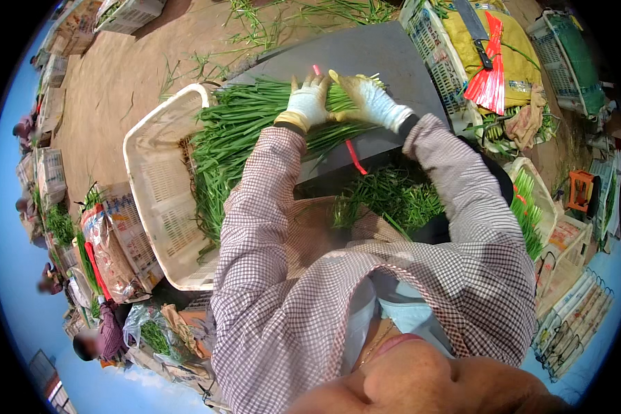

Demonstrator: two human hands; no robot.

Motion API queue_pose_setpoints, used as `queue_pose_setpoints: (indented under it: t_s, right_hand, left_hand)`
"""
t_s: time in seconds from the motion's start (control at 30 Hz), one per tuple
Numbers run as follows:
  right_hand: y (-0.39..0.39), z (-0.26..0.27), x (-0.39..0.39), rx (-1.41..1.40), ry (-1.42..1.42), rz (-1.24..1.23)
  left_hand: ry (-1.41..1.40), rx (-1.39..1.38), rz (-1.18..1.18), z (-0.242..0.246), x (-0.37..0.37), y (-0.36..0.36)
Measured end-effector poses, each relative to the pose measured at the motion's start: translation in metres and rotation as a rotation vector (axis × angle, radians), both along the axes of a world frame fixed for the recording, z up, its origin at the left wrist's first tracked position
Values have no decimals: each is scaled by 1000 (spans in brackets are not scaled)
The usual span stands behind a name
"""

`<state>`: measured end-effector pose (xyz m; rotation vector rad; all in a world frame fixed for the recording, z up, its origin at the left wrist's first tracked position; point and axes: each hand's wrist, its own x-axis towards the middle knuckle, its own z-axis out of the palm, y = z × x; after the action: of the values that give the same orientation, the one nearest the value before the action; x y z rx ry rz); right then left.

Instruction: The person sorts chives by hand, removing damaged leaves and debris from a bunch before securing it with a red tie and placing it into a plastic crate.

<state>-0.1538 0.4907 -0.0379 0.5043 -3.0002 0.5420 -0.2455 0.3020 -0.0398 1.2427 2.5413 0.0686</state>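
Observation:
A thick bunch of green garlic chives [259, 111] lies across a grey board [393, 57] in front of me. Both hands wear white gloves with yellowish, soiled fingers. My left hand [309, 101] spans the leaves from above, its fingers spread over the far side. Closer to the pale stem ends, my right hand [367, 101] straddles the same bunch with thumb and fingers. A red tie strip [356, 157] runs beneath the bunch; one end sticks out on the near side and a short tip shows beyond my left fingers.
A white plastic crate [168, 233] with more chives stands at left. On a yellow sack [453, 31] at right lie a knife [476, 36] and red strips [491, 77]. Cut greens [393, 199] lie below the board. A tub [546, 207] holds tied bunches. Other people sit at far left.

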Motion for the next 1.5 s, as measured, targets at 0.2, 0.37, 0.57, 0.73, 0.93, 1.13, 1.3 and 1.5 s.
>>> queue_pose_setpoints:
  t_s: [0.2, 0.37, 0.57, 0.73, 0.93, 1.13, 1.3, 1.5]
  right_hand:
    - [7, 14, 6, 494, -118, 196]
    - [11, -2, -12, 220, -177, 69]
    - [-4, 20, -13, 206, -142, 94]
    - [-11, 5, 4, 331, -118, 119]
    - [-9, 4, 4, 295, -108, 67]
    - [-15, 0, 15, 238, 220, 8]
    - [-9, 8, 121, -115, 174, -623]
    - [-65, -44, 172, -446, 99, -252]
  left_hand:
    - [-182, 50, 58, 6, -2, 3]
    - [-65, 4, 36, 19, 11, 0]
    - [50, 121, 88, 21, 21, -17]
    - [-53, -9, 185, 11, 49, -16]
    - [-40, -17, 64, 26, 23, -5]
    - [92, 100, 180, -5, 46, -5]
    - [83, 99, 159, 1, 48, 1]
    - [63, 61, 160, 4, 46, -2]
